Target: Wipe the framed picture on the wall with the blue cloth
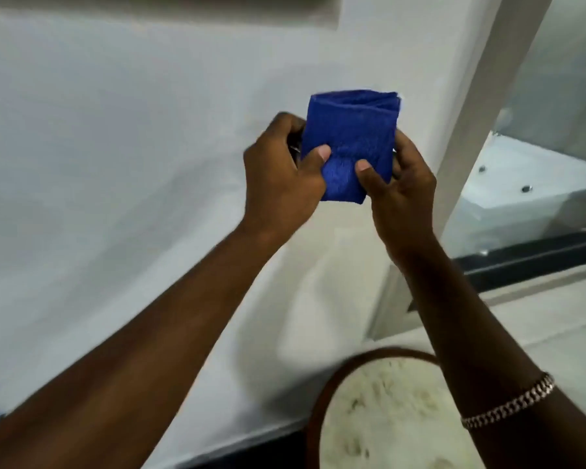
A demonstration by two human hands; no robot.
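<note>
1. Blue terry, soft and napped: the blue cloth (351,140) is folded into a thick square pad, held in mid-air in front of the white wall (115,164).
2. The left hand (281,177) and right hand (400,194) pinch its lower corners, fingers closed on it.
3. Judged step: readying the pad.
4. Next: raise it to the frame (156,8), a blurred dark edge well above the cloth.

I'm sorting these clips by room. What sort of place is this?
Probably a bathroom: a white tub with small round jets sits behind a glass panel, beside a plain white wall. Both hands hold a folded blue cloth.
</note>
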